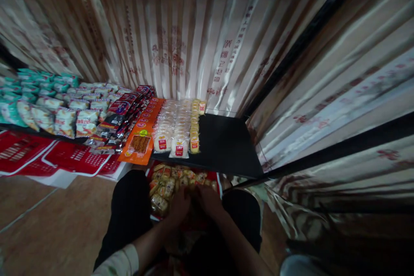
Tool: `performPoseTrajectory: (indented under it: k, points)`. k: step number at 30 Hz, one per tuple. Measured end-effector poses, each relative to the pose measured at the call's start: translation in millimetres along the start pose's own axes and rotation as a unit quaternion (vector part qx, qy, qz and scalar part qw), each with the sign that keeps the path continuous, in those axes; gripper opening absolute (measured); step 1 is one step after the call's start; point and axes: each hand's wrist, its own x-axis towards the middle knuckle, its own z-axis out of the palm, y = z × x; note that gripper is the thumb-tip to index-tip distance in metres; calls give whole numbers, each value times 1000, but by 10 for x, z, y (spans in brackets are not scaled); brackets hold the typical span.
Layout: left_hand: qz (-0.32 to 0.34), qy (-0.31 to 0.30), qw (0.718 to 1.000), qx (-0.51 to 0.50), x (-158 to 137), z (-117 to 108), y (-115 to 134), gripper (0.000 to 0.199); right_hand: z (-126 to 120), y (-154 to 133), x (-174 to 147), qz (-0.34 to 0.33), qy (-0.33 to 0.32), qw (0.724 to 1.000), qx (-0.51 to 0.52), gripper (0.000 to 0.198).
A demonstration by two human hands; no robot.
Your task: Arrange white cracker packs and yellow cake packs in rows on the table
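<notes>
Between my knees is a red box [220, 183] full of small clear-wrapped yellowish snack packets [166, 187]. My left hand [181, 202] reaches into it with its fingers curled down among the packets. Close beside it, my right hand [208, 199] is also curled over the packets. Dim light and the hands themselves hide the fingertips, so I cannot make out what they hold. Above the box, on a black shelf [226, 144], a narrow row of yellowish packets [194, 131] runs alongside rows of white-wrapped packets [179, 146].
Left along the shelf lie orange snack bags [139, 144], dark red packs [123, 105], white bags [87, 121] and green bags [13, 112]. Red printed sheets [77, 155] hang below. A pleated curtain [194, 30] backs the shelf, and a dark frame bar [300, 39] slants at right.
</notes>
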Motion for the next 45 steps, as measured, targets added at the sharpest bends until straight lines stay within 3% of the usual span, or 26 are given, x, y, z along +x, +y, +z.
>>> performPoseTrajectory:
  k: [3,6,13,22,27,32,35,37,40,45]
  points:
    - [17,-22,999,44,16,35,-14,35,62,-69,9,42,-23,996,-81,30]
    - [13,-16,999,38,-16,65,35,32,79,-91,17,53,-22,995,-85,33]
    - [10,-16,1000,16,50,101,0,24,79,-8,52,24,-7,998,-58,31]
    - [24,-25,999,19,137,123,-101,32,155,-53,-16,7,12,994,-106,38]
    - [42,6,999,17,110,32,-66,39,45,1,-10,-15,5,997,-81,39]
    - [108,15,993,-51,148,-138,14,46,-196,68,-62,-102,-16,993,65,39]
    - [109,-25,986,-120,159,-194,143,37,-330,121,-79,-130,-3,976,173,39]
    - [70,-31,976,-204,160,-196,240,28,-390,166,-64,-131,28,955,266,42]
    - [12,-14,947,-320,162,-162,355,21,-445,217,-16,-92,59,905,411,47]
    - [2,6,928,-373,142,-90,484,18,-516,195,19,-8,133,814,566,60]
